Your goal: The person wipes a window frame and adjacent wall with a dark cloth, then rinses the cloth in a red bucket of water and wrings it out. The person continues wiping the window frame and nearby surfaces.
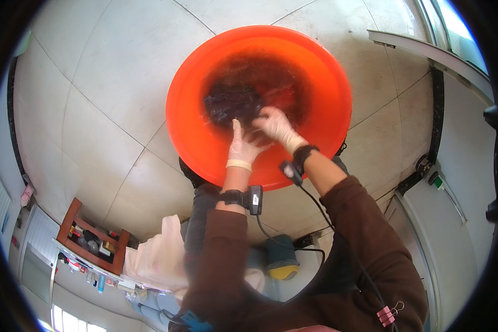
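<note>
A wide orange basin (191, 144) holds murky dark water and a soaked dark cloth (232, 105). My left hand (245, 148), in a pale thin glove, is at the near edge of the cloth. Its thumb points up against the cloth, apart from the fingers, which reach right under my other hand. My right hand (276, 124), gloved the same way, curls its fingers at the cloth's right edge; motion blurs them. Beside it, something red (282, 98) shows through the water, too blurred to name.
Pale floor tiles (110, 72) surround the basin. Black straps with small devices (254, 199) sit on both wrists, their cables running along my arms. A brown wooden frame (94, 238) with small items stands lower left. A green and yellow container (282, 260) is near my legs.
</note>
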### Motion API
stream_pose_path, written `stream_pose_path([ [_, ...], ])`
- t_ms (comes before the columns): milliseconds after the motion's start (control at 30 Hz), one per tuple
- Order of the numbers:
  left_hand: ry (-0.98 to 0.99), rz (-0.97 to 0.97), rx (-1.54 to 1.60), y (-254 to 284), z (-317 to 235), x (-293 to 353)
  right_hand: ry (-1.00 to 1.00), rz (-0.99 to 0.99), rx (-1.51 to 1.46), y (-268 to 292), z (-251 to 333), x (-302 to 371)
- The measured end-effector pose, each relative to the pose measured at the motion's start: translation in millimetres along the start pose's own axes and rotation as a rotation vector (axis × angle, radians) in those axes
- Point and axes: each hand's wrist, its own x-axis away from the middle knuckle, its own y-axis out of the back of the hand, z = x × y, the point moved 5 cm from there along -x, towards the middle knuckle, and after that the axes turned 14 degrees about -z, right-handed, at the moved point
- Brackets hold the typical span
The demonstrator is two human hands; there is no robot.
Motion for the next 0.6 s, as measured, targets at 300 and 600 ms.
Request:
stream_pose_path([
  [300, -0.027, -0.027, 0.560, -10.4, 2.7, 3.5, 0.552, -0.474, 0.571, 12.6, 42.7, 4.0],
  [600, 0.996, 0.109, 1.223, -2.4, 18.2, -23.1, 0.215, -0.036, 0.093, -17.3, -4.7, 30.4],
])
